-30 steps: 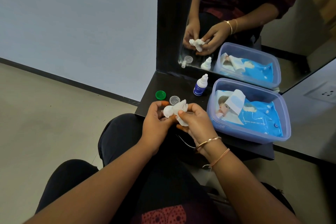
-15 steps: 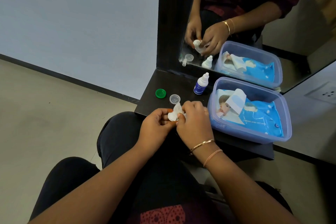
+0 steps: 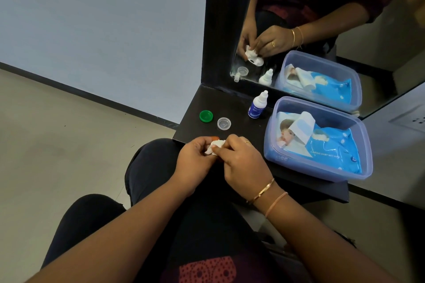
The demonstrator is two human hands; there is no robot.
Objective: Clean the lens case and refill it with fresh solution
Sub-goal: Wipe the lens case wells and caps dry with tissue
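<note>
The counter (image 3: 232, 101) is a small dark ledge. Its near edge runs right under the hands, and its left edge drops to the floor (image 3: 69, 145) just left of the left hand (image 3: 195, 156). A mirror (image 3: 326, 37) closes off the far side. A tub (image 3: 322, 176) with a blue wipes pack (image 3: 331, 147) in it fills the counter right of the right hand (image 3: 243, 164) and reaches almost to the near edge. The only bare counter is the patch straight beyond the hands.

On that patch, beyond the left hand, lie a green cap (image 3: 206, 115) and a clear cap (image 3: 223, 123), both open side up and near each other but apart. The bottle (image 3: 257, 105) stands upright farther back, beyond the right hand and just beside the tub.

Both hands meet over the counter's near edge, above the lap, with knuckles almost touching. The left hand's fingers are curled and pinch the case (image 3: 208, 151), which shows only as a white sliver between the hands. The mirror shows more of it, white and sticking out below the fingers. The right hand's fingers are curled too, pinching a white wipe (image 3: 218, 144) against the case from the right.
</note>
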